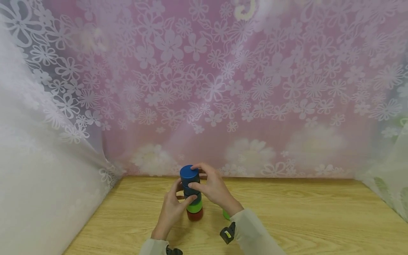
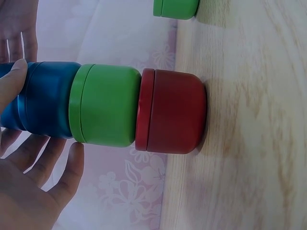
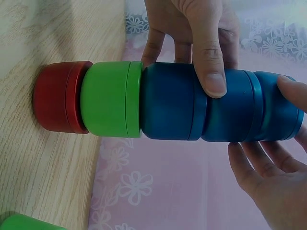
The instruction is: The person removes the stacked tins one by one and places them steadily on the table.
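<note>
A column of small lidded canisters stands upright on the wooden table. At its base is a red canister, with a green canister on top of it. Above these come a lower blue canister, a middle blue canister and a top blue canister. My left hand grips the column from the left, its thumb across the joint between the lower and middle blue ones. From the right, my right hand holds the top blue canister between thumb and fingers, one finger over its upper edge.
Another green canister stands on the table right of the column, mostly hidden behind my right wrist in the head view. A floral curtain hangs along the table's back edge, and a white sheet closes the left side.
</note>
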A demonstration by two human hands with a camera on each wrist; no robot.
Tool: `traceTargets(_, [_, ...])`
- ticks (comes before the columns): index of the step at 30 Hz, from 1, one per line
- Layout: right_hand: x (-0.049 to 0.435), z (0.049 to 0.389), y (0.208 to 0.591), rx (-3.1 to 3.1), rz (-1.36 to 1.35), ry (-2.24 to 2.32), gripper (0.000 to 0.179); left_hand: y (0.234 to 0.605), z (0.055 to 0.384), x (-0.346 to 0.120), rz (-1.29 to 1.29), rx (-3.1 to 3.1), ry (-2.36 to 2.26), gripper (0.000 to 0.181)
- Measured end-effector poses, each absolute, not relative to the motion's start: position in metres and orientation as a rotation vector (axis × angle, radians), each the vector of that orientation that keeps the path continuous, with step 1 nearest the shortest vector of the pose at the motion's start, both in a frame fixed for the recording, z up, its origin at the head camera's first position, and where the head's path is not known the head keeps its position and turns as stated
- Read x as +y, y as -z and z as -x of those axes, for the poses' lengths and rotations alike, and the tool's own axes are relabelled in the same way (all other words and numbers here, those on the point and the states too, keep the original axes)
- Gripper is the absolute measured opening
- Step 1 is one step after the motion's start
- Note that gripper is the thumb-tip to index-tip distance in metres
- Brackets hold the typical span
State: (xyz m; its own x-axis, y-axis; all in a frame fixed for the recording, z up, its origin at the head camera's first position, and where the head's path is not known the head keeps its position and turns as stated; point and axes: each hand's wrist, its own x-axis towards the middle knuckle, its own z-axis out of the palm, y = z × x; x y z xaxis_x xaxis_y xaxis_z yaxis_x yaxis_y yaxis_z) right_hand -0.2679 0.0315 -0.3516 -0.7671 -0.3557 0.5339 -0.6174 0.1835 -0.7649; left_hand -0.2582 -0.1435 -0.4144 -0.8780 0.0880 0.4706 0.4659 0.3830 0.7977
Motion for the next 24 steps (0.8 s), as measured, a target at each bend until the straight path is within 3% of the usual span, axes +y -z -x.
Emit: traceTargets(24, [0.043,0.266,0.349,-2.236,-0.893,-1.59,0.042,0.414,0.258,-0.143,0.485,-2.305,1.475,0.065])
